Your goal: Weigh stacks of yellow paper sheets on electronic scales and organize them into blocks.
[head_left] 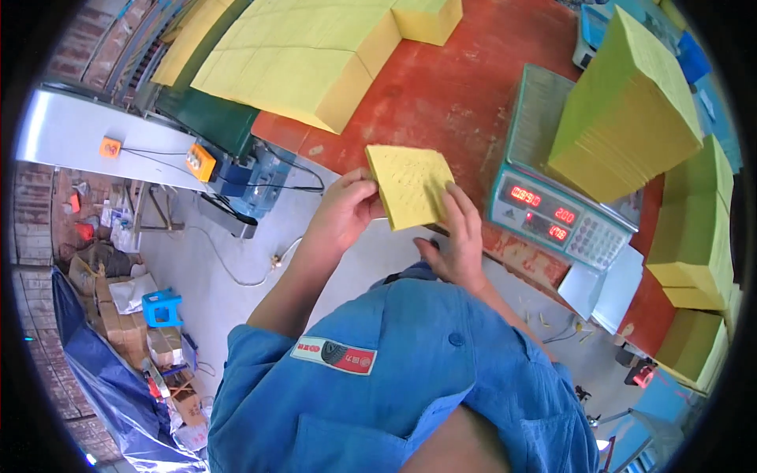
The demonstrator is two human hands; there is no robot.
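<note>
Between my two hands I hold a thin stack of yellow square paper, tilted, its top face speckled with small marks. My left hand grips its left edge, thumb on top. The fingers of my right hand press on the right edge. To the right, a tall block of yellow paper stands tilted in view on the glassy plate of a digital scale, whose red figures are lit.
A red worktable carries rows of yellow paper blocks at the far left and more paper stacks at the right. Left of me are a metal machine with a motor, cables on the floor, a blue stool and cardboard boxes.
</note>
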